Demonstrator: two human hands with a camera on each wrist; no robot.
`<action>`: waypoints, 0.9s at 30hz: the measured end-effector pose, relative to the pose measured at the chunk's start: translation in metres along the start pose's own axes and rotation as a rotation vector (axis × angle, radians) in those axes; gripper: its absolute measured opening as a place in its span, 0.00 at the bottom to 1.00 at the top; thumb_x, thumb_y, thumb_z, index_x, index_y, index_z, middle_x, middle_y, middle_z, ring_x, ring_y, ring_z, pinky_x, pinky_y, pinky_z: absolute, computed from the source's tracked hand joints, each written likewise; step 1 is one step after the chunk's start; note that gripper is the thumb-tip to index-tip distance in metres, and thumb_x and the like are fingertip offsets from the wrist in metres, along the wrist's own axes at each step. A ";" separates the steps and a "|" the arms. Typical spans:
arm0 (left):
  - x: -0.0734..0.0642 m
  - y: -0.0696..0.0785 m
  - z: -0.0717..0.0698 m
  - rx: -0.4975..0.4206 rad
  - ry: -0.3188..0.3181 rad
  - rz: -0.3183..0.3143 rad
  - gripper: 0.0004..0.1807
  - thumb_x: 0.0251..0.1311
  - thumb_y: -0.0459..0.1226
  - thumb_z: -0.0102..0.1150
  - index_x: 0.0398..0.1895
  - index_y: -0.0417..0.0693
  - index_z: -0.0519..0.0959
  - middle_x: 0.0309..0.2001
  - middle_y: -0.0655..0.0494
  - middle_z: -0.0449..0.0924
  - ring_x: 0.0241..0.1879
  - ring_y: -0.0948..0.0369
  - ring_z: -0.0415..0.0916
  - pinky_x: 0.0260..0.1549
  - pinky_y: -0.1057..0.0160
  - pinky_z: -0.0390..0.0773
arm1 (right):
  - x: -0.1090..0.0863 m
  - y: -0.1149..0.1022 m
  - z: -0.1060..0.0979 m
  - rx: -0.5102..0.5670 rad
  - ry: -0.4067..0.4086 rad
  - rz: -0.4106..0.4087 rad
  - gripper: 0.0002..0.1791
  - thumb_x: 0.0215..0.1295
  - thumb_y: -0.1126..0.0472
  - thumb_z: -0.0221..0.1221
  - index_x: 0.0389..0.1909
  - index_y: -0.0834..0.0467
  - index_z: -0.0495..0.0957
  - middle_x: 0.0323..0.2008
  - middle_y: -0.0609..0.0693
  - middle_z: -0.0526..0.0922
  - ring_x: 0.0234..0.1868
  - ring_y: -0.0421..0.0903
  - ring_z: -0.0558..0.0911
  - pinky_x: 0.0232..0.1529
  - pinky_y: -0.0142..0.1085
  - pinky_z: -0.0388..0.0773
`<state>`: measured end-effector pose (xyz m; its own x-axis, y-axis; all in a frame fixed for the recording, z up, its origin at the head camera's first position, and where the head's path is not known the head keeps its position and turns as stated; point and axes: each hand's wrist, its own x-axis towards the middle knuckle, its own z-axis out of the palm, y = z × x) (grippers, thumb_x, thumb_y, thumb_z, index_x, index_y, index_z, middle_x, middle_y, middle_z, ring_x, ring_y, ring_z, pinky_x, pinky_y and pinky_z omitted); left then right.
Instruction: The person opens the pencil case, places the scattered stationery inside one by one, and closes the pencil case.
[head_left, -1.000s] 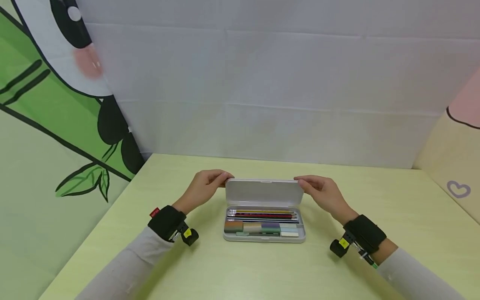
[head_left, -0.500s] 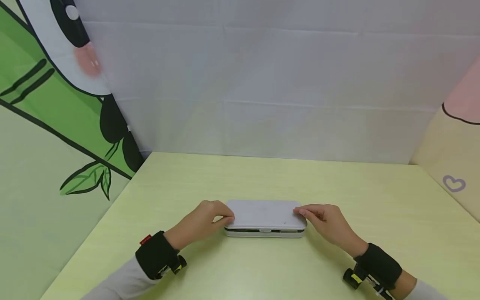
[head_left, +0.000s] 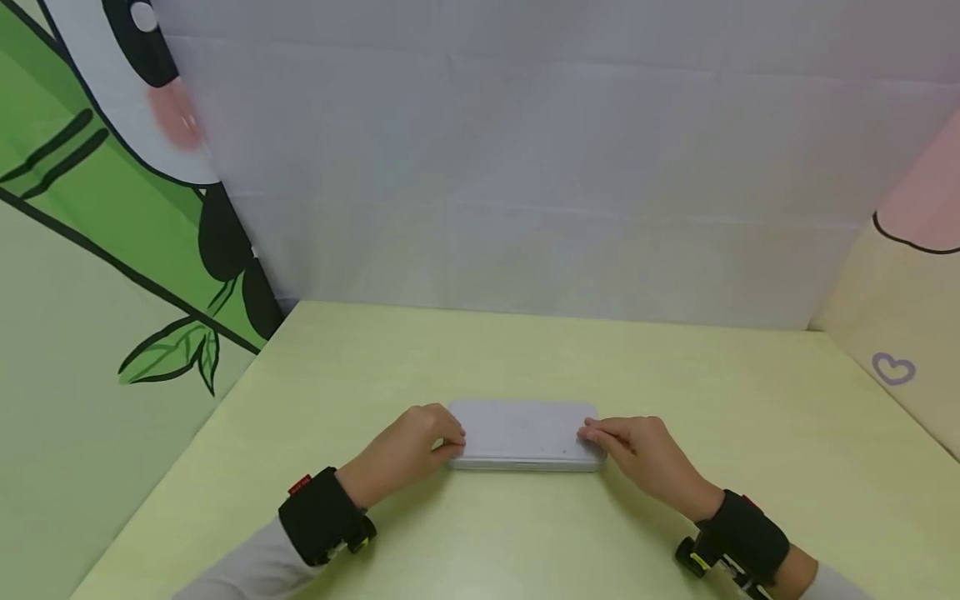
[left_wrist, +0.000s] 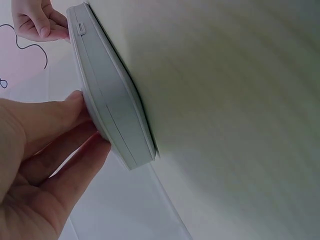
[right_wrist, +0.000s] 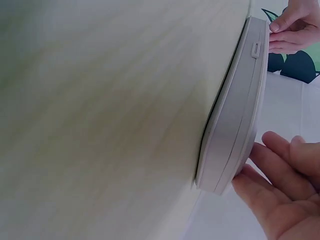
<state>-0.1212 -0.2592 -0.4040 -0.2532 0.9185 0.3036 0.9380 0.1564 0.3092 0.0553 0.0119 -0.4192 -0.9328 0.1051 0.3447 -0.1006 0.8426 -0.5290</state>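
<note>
A pale grey pencil case (head_left: 525,433) lies flat on the table with its lid down, so its contents are hidden. The left hand (head_left: 427,437) holds the lid at the case's left end, thumb and fingers bent at the edge. At the opposite end the right hand (head_left: 633,446) holds the lid the same way, fingertips over its right side. Both wrist views show a thin seam between lid and base and a small latch (left_wrist: 81,28) on the front side. Bent fingers (right_wrist: 262,187) meet the lid's corner in the right wrist view.
The case stands on a pale yellow table (head_left: 525,533). A whitish cloth backdrop (head_left: 525,167) rises behind it, with a printed green panel (head_left: 135,192) at left and a cream one at right. Each wrist wears a black strap (head_left: 326,517) with a small camera.
The lid has swung down toward the person, hiding the pencils and other stationery; the narrow front gap seen half a second ago has closed. Both hands came nearer with the lid.
</note>
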 end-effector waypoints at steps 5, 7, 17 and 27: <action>0.006 -0.001 0.000 0.009 0.003 0.004 0.04 0.51 0.29 0.68 0.31 0.42 0.87 0.32 0.54 0.87 0.37 0.59 0.83 0.39 0.68 0.82 | 0.002 0.002 -0.002 0.001 -0.012 0.026 0.10 0.61 0.68 0.61 0.42 0.58 0.87 0.43 0.56 0.88 0.49 0.50 0.86 0.41 0.27 0.81; 0.008 -0.002 0.001 -0.003 -0.013 0.001 0.04 0.51 0.29 0.68 0.31 0.41 0.87 0.32 0.54 0.87 0.38 0.58 0.83 0.38 0.68 0.82 | 0.002 0.003 -0.003 0.000 -0.023 0.032 0.10 0.61 0.67 0.61 0.42 0.59 0.87 0.43 0.57 0.88 0.50 0.50 0.86 0.41 0.25 0.80; 0.034 -0.016 0.008 -0.085 -0.030 -0.039 0.05 0.52 0.28 0.67 0.33 0.39 0.87 0.35 0.50 0.88 0.38 0.56 0.85 0.37 0.68 0.83 | 0.012 0.020 -0.007 -0.031 -0.020 0.029 0.10 0.61 0.68 0.60 0.42 0.61 0.86 0.43 0.57 0.88 0.47 0.48 0.86 0.35 0.22 0.71; 0.050 -0.035 0.014 -0.082 -0.022 -0.107 0.05 0.53 0.28 0.66 0.34 0.38 0.87 0.36 0.48 0.88 0.38 0.56 0.85 0.38 0.65 0.84 | 0.038 0.038 -0.002 -0.038 -0.037 0.027 0.10 0.63 0.64 0.60 0.42 0.59 0.87 0.41 0.53 0.89 0.45 0.45 0.86 0.40 0.27 0.77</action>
<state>-0.1636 -0.2139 -0.4126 -0.3446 0.9062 0.2451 0.8832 0.2246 0.4117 0.0165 0.0491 -0.4252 -0.9473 0.1091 0.3012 -0.0624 0.8593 -0.5077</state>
